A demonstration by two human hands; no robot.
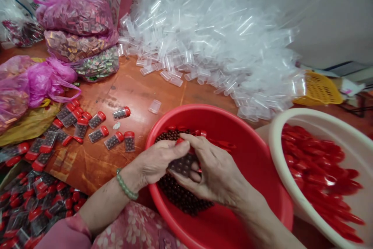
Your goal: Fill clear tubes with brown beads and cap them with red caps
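Both hands meet over a red basin (pixel 247 163) that holds a heap of small dark brown balls (pixel 186 198). Between them is a small clear plastic container (pixel 183 164) full of the same balls, with a red cap (pixel 180 141) at its upper end. My left hand (pixel 160 159), with a green bead bracelet at the wrist, has its thumb pressed by the cap. My right hand (pixel 215 167) wraps round the container from the right, its fingers curled underneath. Several red plastic pieces (pixel 223 145) lie in the basin behind the hands.
Empty clear containers (pixel 204 39) form a large pile at the back. A cream basin (pixel 276 136) of red caps (pixel 317 179) stands right. Filled containers (pixel 99 134) lie left, with more heaped (pixel 37 210) below. Pink bags (pixel 77 16) and a yellow basket (pixel 319 87) sit farther off.
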